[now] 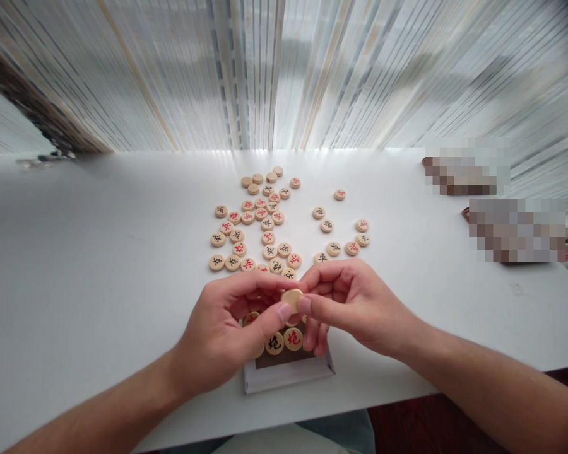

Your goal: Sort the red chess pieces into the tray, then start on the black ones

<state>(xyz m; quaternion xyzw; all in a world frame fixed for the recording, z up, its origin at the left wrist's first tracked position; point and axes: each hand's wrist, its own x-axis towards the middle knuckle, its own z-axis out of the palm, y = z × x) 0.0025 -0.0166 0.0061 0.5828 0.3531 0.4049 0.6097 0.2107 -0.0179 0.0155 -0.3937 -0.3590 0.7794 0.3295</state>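
Observation:
A round wooden piece (292, 301), its visible face blank, is pinched between the fingers of my left hand (234, 321) and my right hand (353, 306). Directly beneath them is a shallow white box (291, 377) with a brown inside. Several pieces lie in it, among them one with a black character (274, 342) and one with a red character (293, 338). My hands cover the back part of the box. Beyond my hands, several loose pieces (237, 236) with red or black characters are spread on the white table (99, 284).
Several pieces with blank faces up (253, 188) sit at the back of the spread. Two brown objects, partly pixelated, stand at the right: one farther back (468, 183), one nearer (515, 236). A striped curtain (194, 75) hangs along the table's far edge.

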